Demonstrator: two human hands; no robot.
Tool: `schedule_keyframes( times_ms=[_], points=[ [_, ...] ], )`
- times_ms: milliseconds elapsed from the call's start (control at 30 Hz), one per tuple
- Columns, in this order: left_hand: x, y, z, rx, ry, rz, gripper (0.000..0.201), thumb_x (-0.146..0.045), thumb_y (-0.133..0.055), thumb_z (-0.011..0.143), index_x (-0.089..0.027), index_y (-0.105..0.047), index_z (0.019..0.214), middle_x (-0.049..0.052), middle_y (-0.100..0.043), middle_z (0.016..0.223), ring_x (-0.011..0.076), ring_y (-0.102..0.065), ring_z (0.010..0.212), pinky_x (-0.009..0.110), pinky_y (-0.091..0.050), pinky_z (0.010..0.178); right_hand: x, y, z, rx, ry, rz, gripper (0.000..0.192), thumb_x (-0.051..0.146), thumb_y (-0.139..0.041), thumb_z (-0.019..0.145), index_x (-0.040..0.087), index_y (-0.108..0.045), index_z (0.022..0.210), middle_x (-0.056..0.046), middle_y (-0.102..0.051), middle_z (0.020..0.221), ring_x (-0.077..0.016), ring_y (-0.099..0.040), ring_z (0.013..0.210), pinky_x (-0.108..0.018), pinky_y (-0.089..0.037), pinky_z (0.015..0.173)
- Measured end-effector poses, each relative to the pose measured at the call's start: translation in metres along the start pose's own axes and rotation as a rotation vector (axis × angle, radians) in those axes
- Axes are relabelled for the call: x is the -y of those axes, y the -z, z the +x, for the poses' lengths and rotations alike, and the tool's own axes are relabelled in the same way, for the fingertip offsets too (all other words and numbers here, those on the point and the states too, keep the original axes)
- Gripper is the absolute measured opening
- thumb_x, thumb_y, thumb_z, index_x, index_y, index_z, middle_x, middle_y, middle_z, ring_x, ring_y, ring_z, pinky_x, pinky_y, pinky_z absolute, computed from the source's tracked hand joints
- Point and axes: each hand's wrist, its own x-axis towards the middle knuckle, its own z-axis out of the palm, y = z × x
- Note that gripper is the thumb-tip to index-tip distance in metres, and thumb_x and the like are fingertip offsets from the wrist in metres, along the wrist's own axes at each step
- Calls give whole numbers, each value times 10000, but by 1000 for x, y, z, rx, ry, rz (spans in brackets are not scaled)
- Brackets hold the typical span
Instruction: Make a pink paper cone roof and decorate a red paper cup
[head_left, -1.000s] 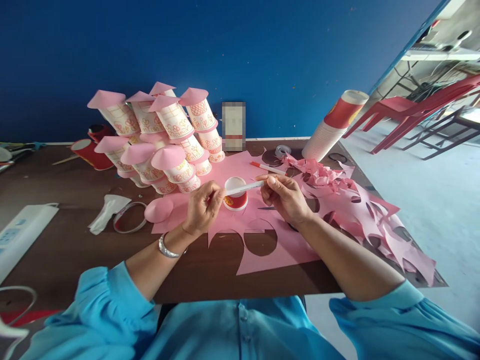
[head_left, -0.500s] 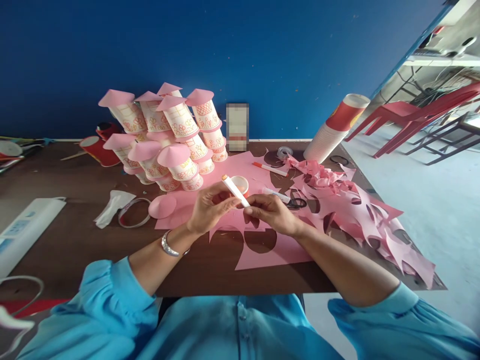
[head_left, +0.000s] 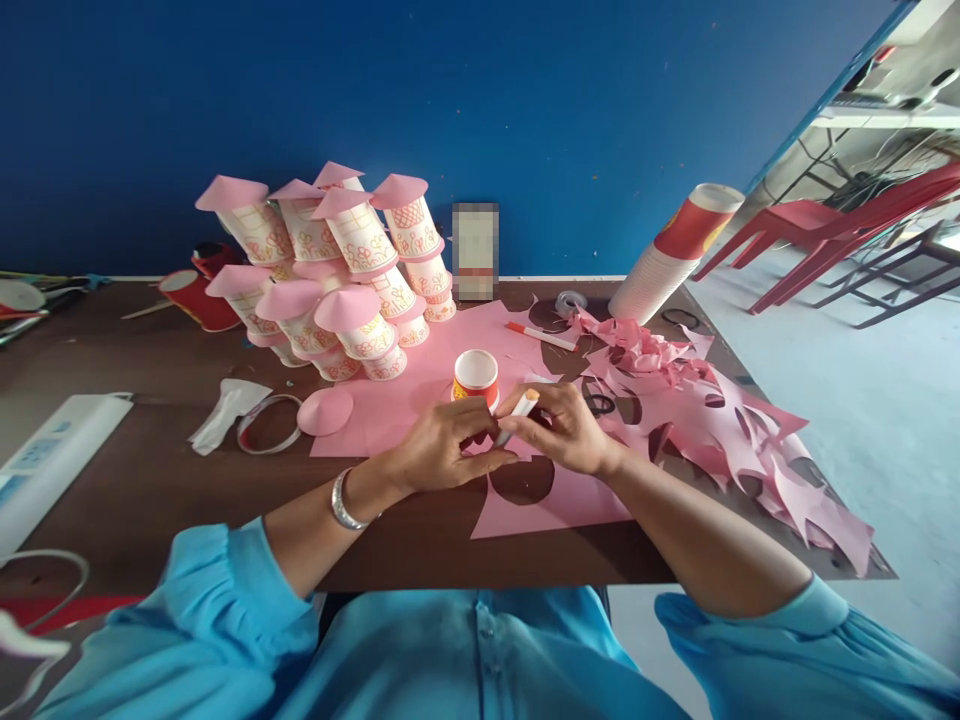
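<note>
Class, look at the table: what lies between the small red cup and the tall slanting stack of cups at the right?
In the head view, between the red cup and the cup stack lies an orange-capped white marker, resting on the pink paper sheet.

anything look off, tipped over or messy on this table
Two things stand out. The tall stack of paper cups at the far right lies tilted on its side rather than standing. Cut pink paper scraps sprawl in a loose heap to the table's right edge. Both hands, left hand and right hand, hold a marker.
</note>
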Motion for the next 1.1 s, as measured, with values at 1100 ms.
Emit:
schedule_keyframes(
  times_ms=[1100],
  points=[
    [41,11,0,-363,251,73,445,-543,-790,975,-225,-639,1248,37,-613,1081,131,-616,797,265,-524,630,-24,21,20,-559,-230,526,471,637,-926,803,246,-690,921,39,-664,736,-117,-564,591,-266,-483,537]
  ],
)
